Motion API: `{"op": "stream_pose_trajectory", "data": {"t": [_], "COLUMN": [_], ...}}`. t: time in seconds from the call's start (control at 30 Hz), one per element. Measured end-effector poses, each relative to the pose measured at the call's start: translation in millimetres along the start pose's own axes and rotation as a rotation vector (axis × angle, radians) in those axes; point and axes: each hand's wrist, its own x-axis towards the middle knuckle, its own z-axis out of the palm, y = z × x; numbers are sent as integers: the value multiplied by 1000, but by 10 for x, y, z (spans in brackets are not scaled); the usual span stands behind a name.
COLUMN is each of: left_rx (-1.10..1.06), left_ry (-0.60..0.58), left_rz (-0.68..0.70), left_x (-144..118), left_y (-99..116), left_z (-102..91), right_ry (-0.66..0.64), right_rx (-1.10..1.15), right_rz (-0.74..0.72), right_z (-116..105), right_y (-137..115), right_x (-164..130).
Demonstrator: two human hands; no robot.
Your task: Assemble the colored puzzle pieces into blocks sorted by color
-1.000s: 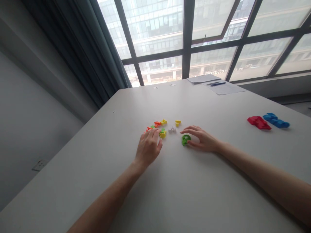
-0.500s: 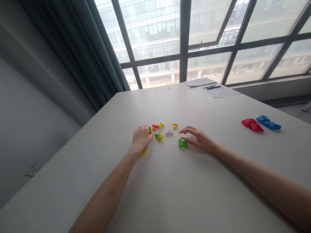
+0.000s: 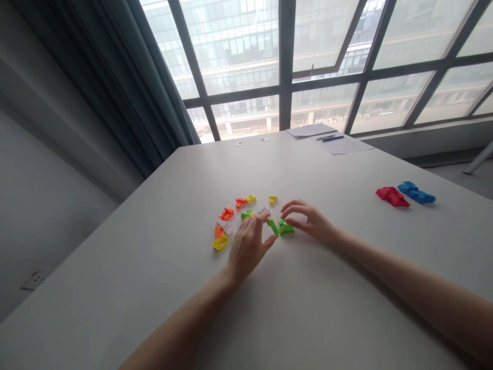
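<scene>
Small pieces (image 3: 234,216) scattered mid table (image 3: 154,267), left hand (image 3: 248,245) before them, right hand (image 3: 308,222) just right, two blocks (image 3: 404,194) far right, papers (image 3: 331,139) at far edge by window (image 3: 308,51)

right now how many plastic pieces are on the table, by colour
orange pieces: 3
yellow pieces: 3
green pieces: 3
white pieces: 2
red cluster: 1
blue cluster: 1
total: 13
</scene>
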Motion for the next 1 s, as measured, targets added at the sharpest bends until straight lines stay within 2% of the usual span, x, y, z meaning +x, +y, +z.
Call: {"op": "stream_pose_trajectory", "data": {"t": [0.17, 0.3, 0.37, 0.47, 0.6, 0.77, 1.0], "left_rx": [13, 90, 165, 291, 398, 448, 499], "left_ry": [25, -23, -65, -105, -202, -198, -201], "left_rz": [75, 130, 101, -35, -120, -145, -194], "left_x": [-25, 24, 50, 66, 42, 27, 47], "left_y": [43, 21, -44, -204, -381, -424, -416], "left_z": [23, -30, -48, -36, 8, 2, -53], "right_ry": [-62, -18, 54, 142, 86, 73, 206], "right_rx": [-48, -49, -81, -241, -458, -487, -514], "right_rz": [-85, -49, 9, 121, 262, 245, 281], "right_z": [141, 130, 74, -21, -96, -103, -106], "right_y": [-148, -150, -63, 170, 448, 529, 624], "right_x": [-3, -12, -10, -10, -33, -67, -83]}}
